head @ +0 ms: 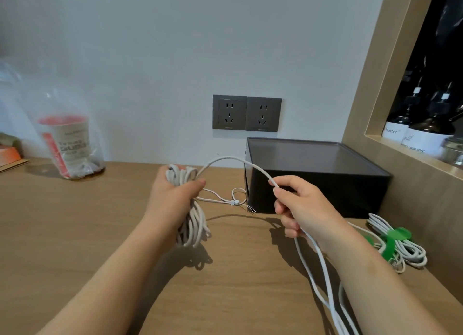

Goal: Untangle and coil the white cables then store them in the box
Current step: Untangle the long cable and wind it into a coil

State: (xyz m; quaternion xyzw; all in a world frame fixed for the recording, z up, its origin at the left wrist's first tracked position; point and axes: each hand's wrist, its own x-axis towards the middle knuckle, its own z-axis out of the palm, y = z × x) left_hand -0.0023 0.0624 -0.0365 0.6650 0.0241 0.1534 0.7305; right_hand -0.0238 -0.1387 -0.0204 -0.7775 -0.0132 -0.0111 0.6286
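Left hand is wrapped tight round the white coil, thumb clamped across the front, the loops hanging below the fist just over the wooden desk. From the top of it the free strand arcs across to the right hand, pinched between thumb and forefinger, the lower fingers curled round the run that trails off toward the near edge. It looks light, limp and smooth. I'd say the loops spring apart if that thumb eases, so the hold belongs at the neck of the coil, with the strand fed through a loose pinch. The black box sits just behind the right hand, against the wall. A tied bundle with green straps lies beside it.
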